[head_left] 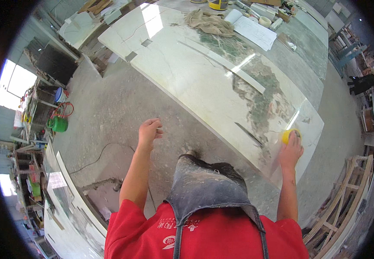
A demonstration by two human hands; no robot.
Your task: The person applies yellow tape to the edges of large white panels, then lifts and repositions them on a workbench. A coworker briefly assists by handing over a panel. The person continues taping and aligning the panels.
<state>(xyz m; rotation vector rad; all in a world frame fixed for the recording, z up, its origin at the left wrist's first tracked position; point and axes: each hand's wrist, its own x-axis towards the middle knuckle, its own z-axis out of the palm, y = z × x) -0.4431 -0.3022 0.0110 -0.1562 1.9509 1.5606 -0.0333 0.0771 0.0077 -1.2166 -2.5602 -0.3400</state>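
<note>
The right hand [290, 150] presses a yellow sponge [287, 135] against the near edge of the pale stone slab [204, 82], fingers closed over it. The left hand [149, 131] hangs loosely curled and empty above the dusty floor [109, 112]. Farther off, a crumpled cloth [209, 22] and papers [251, 29] lie on the worktop [307, 47].

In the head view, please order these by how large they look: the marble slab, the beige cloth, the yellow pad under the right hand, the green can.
1. marble slab
2. beige cloth
3. green can and yellow pad: they look alike; the right hand partly covers the pad.
</note>
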